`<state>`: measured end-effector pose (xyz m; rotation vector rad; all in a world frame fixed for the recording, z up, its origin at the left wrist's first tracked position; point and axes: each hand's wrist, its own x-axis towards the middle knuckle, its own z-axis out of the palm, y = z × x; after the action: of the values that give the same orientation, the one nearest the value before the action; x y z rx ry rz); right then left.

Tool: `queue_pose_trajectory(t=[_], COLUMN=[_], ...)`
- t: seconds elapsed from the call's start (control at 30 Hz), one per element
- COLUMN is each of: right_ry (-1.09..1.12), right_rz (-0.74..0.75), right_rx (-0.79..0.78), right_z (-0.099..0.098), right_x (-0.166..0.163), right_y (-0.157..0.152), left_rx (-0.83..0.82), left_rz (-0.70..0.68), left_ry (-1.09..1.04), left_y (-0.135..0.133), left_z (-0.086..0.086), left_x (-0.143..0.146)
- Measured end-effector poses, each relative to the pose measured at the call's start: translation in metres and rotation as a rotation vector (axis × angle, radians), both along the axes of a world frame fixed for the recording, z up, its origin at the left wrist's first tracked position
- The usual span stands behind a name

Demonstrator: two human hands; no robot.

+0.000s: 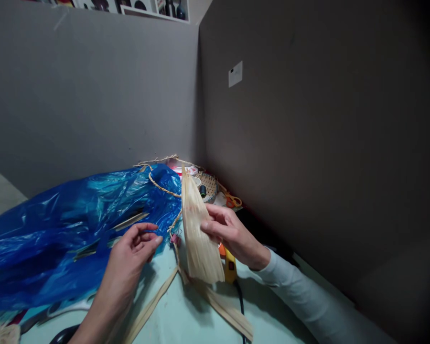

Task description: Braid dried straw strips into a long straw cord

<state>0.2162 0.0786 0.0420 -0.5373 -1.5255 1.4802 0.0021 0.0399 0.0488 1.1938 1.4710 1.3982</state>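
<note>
A pale dried corn husk [199,243], broad at the bottom and pointed at the top, is held upright over the table. My right hand [232,231] pinches its right edge between thumb and fingers. To the left, my left hand [138,246] is half curled with a gap between thumb and fingertips, nothing in it, apart from the husk. Behind and below the husk runs a braided husk cord [165,189], partly hidden, with a small pink clip [175,239] on it. Loose husk strips [232,313] spread from the cord's near end.
A blue plastic bag [75,205] with husk pieces covers the left. At the back are a woven basket [210,184], a dark thread spool [202,191] and orange-handled scissors [232,199]. A yellow corded tool [231,267] lies under my right hand. Grey panels [308,143] enclose the table [165,315].
</note>
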Motion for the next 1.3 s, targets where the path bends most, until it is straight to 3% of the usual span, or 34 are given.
queue_pose_trajectory(t=[0.1,0.2,0.3,0.37,0.63,0.7,0.83,0.9,1.07,1.3], right_ry=[-0.112,-0.336,-0.484,-0.494,-0.458,-0.444,-0.26,-0.151,-0.046,-0.102], right_rz=[-0.039,-0.016,0.056,0.056,-0.323,-0.293,0.025,0.059,-0.035,0.078], right_rx=[0.068,0.273,0.477,0.507,0.494,0.406,0.024,-0.073,-0.136,-0.171], right_z=[0.004,0.006,0.005,0.003,-0.004,-0.007,-0.013,-0.014,-0.013,-0.013], right_x=[-0.004,-0.013,-0.019,-0.021,-0.012,-0.013,-0.017,-0.018,-0.014,-0.019], right_y=[-0.007,-0.02,-0.031,-0.032,-0.016,-0.013,-0.009,-0.008,-0.005,-0.011], left_rx=[-0.072,-0.143,-0.198,-0.191,-0.245,-0.257,-0.276,-0.273,-0.275,-0.233], left_rz=[-0.09,-0.234,-0.248,-0.22,-0.196,-0.194,-0.242,-0.276,-0.261,-0.202], left_ry=[-0.126,-0.295,-0.301,-0.3,-0.356,-0.351,-0.337,-0.334,-0.281,-0.289], left_y=[-0.01,-0.02,-0.023,-0.022,-0.017,-0.018,-0.016,-0.013,-0.006,-0.011], left_z=[0.008,0.008,0.0,-0.004,0.004,0.005,0.004,0.002,-0.001,-0.005], left_x=[0.013,0.025,0.029,0.028,0.023,0.022,0.019,0.016,0.011,0.02])
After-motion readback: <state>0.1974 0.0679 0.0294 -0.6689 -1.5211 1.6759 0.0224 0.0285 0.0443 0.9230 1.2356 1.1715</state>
